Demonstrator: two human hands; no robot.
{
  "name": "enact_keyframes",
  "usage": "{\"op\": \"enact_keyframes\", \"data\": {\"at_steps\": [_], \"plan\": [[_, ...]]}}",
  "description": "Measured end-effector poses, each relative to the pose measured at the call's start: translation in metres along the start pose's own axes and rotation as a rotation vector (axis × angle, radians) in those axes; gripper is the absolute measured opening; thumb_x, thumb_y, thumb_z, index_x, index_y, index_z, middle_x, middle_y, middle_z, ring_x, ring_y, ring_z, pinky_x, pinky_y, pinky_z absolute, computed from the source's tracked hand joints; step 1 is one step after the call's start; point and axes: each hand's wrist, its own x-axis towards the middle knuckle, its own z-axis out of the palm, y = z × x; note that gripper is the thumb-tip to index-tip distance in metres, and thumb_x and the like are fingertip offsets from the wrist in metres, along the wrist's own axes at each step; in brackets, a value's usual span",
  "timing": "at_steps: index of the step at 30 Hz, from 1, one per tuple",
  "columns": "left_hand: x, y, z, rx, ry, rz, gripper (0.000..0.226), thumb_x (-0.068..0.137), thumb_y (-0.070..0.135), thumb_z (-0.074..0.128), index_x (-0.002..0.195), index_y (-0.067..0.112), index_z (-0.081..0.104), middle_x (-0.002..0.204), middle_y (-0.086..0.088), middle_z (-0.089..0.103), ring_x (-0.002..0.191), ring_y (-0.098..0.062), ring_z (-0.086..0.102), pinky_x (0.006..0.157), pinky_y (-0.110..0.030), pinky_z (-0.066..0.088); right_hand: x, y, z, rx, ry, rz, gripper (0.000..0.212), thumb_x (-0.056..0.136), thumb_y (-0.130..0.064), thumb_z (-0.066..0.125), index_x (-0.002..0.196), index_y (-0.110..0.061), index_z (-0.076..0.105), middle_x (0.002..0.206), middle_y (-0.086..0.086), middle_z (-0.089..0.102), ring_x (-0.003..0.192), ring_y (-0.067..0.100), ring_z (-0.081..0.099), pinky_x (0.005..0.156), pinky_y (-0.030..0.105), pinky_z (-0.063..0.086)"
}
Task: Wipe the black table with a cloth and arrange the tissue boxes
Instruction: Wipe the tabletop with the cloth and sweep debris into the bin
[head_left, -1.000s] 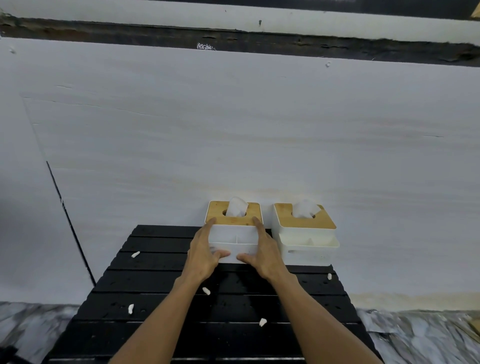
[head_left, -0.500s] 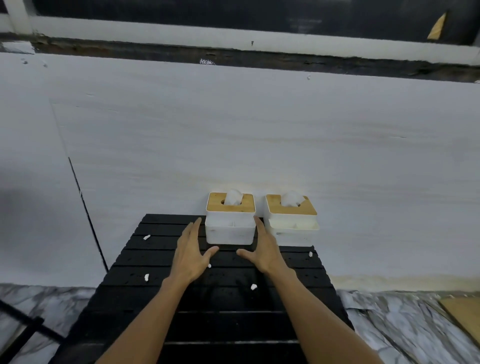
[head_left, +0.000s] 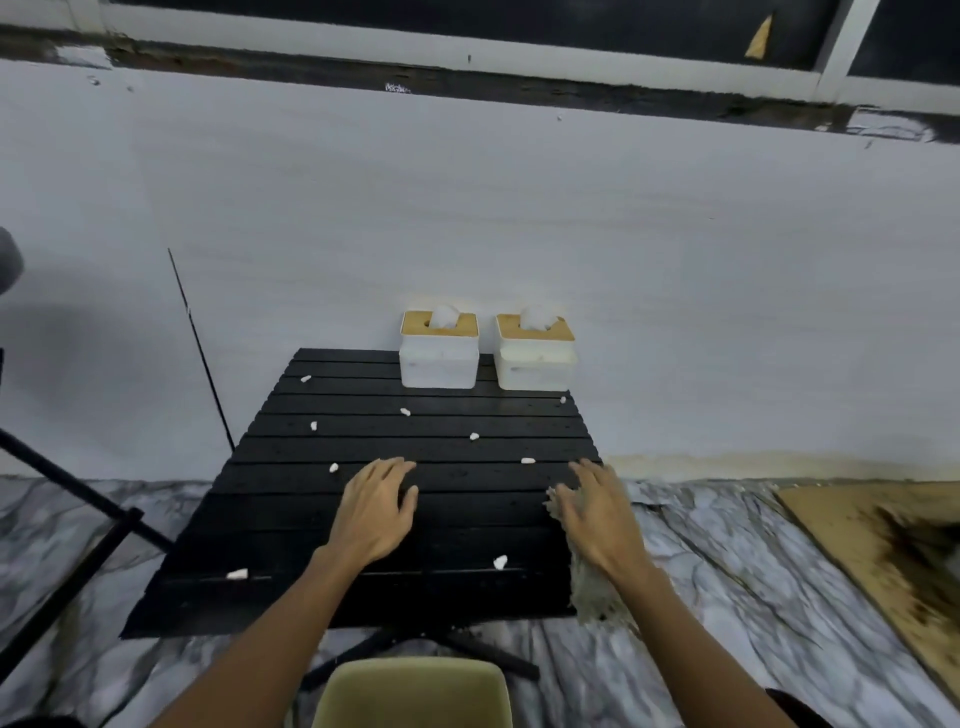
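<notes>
Right hand (head_left: 597, 512), fingers straight, presses cloth (head_left: 589, 597) at bench (head_left: 291, 519) right edge, cloth trailing off near edge. Left hand (head_left: 376, 506) open, empty, mid-bench. Tissue boxes (head_left: 439, 364) at bench far edge.

Single view: head-worn wide-angle camera, above near edge of desk (head_left: 291, 519), facing forward and down toward wall (head_left: 519, 208) behind it; desk close, filling lower centre of frame.

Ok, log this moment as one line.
left hand: open over black slatted table | right hand: flat on beige cloth at right edge | two white wooden-lidded tissue boxes: abreast at back | white scraps: scattered
</notes>
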Motion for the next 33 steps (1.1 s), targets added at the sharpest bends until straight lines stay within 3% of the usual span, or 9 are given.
{"op": "enact_keyframes", "data": {"at_steps": [2, 5, 9, 14, 20, 23, 27, 30, 33], "plan": [[-0.015, -0.001, 0.005, 0.034, -0.052, -0.003, 0.044, 0.101, 0.034, 0.042, 0.143, 0.021, 0.043, 0.152, 0.001, 0.039, 0.144, -0.021, 0.026, 0.117, -0.038, 0.020, -0.032, 0.020, 0.007, -0.137, -0.110, 0.033, 0.085, 0.088, -0.081, 0.010, 0.156, -0.032, 0.025, 0.168, 0.001, 0.012, 0.155, 0.031, 0.002, 0.123, 0.049, 0.002], [-0.030, -0.006, 0.012, 0.051, -0.112, -0.022, 0.047, 0.103, 0.038, 0.035, 0.147, 0.023, 0.037, 0.157, 0.003, 0.031, 0.147, -0.020, 0.019, 0.119, -0.038, 0.015, -0.049, 0.029, 0.015, -0.242, -0.207, 0.101, 0.077, 0.090, -0.079, 0.013, 0.158, -0.043, 0.000, 0.168, 0.001, -0.014, 0.154, 0.035, -0.013, 0.123, 0.054, -0.004], [-0.035, -0.014, 0.015, 0.035, -0.143, -0.042, 0.048, 0.103, 0.041, 0.031, 0.149, 0.024, 0.034, 0.159, 0.004, 0.027, 0.149, -0.019, 0.014, 0.121, -0.038, 0.011, -0.025, 0.013, 0.022, -0.257, -0.211, 0.177, 0.070, 0.096, -0.069, 0.012, 0.158, -0.040, -0.006, 0.168, 0.010, -0.013, 0.154, 0.040, -0.008, 0.124, 0.054, 0.001], [-0.017, -0.021, 0.014, 0.029, -0.104, -0.014, 0.047, 0.104, 0.041, 0.029, 0.148, 0.025, 0.035, 0.158, 0.005, 0.028, 0.148, -0.018, 0.015, 0.121, -0.038, 0.007, -0.013, -0.017, 0.041, -0.228, -0.244, 0.046, 0.063, 0.102, -0.054, 0.012, 0.159, -0.035, -0.006, 0.168, 0.008, -0.013, 0.154, 0.036, -0.010, 0.126, 0.048, -0.003], [0.011, -0.027, 0.020, 0.032, -0.102, -0.028, 0.048, 0.103, 0.042, 0.031, 0.147, 0.025, 0.038, 0.157, 0.003, 0.031, 0.148, -0.019, 0.018, 0.120, -0.040, 0.011, -0.055, -0.020, 0.038, -0.193, -0.225, -0.084, 0.082, 0.084, -0.066, -0.025, 0.158, -0.036, -0.007, 0.166, -0.007, -0.016, 0.154, 0.023, -0.016, 0.125, 0.037, -0.007], [0.019, -0.032, 0.025, 0.042, -0.099, -0.035, 0.049, 0.103, 0.044, 0.030, 0.146, 0.023, 0.040, 0.157, 0.001, 0.033, 0.147, -0.021, 0.020, 0.120, -0.041, 0.013, -0.056, -0.005, 0.034, -0.242, -0.162, 0.073, 0.074, 0.090, -0.059, -0.016, 0.158, -0.030, -0.013, 0.166, 0.001, -0.020, 0.153, 0.028, -0.020, 0.125, 0.042, -0.008], [0.026, -0.039, 0.031, 0.050, -0.093, -0.035, 0.051, 0.102, 0.046, 0.029, 0.145, 0.022, 0.041, 0.156, -0.001, 0.033, 0.147, -0.022, 0.020, 0.119, -0.042, 0.015, -0.008, 0.013, 0.035, -0.243, -0.092, 0.331, 0.069, 0.102, -0.053, 0.012, 0.161, -0.019, -0.002, 0.168, 0.015, -0.005, 0.154, 0.041, -0.003, 0.126, 0.050, 0.000], [0.029, -0.041, 0.032, 0.050, -0.086, -0.033, 0.055, 0.100, 0.049, 0.026, 0.145, 0.021, 0.042, 0.155, -0.002, 0.035, 0.146, -0.023, 0.022, 0.119, -0.042, 0.017, 0.044, 0.016, 0.044, -0.229, -0.125, 0.327, 0.067, 0.103, -0.049, 0.017, 0.161, -0.019, 0.001, 0.168, 0.016, -0.002, 0.153, 0.043, -0.002, 0.125, 0.052, 0.003], [0.032, -0.043, 0.034, 0.065, -0.078, -0.023, 0.068, 0.093, 0.055, 0.015, 0.144, 0.021, 0.043, 0.154, -0.002, 0.037, 0.146, -0.023, 0.024, 0.119, -0.042, 0.018, 0.082, 0.002, 0.056, -0.196, -0.156, 0.211, 0.064, 0.104, -0.045, 0.015, 0.160, -0.017, 0.002, 0.168, 0.019, -0.002, 0.154, 0.041, 0.000, 0.125, 0.053, 0.007]]}}
